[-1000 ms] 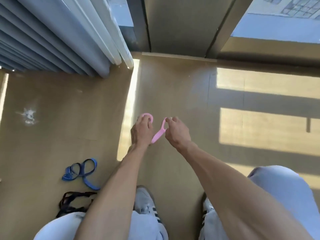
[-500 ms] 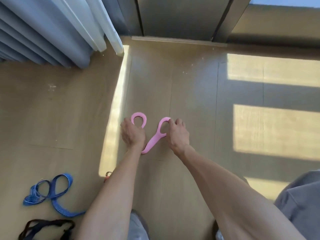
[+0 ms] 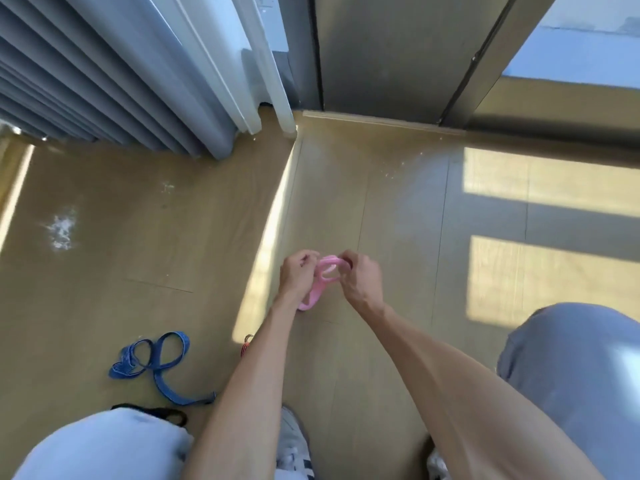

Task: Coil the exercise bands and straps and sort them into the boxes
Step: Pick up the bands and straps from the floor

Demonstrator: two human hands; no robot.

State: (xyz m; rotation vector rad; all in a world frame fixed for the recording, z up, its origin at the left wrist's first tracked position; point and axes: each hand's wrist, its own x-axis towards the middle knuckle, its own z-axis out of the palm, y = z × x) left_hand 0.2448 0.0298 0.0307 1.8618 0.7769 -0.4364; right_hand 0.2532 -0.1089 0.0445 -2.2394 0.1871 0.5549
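The pink band (image 3: 323, 278) is being held just above the floor (image 3: 173, 254), folded into loops between both hands. The left hand (image 3: 297, 273) and right hand (image 3: 358, 277) are each pinching it, fingers curled onto the rubber. Coiling is looking barely begun: a blue strap (image 3: 156, 363) and a black strap (image 3: 162, 412) are lying loose near the knee, and no boxes are showing. Open floor is stretching ahead; the curtain (image 3: 138, 74) is hanging well apart.
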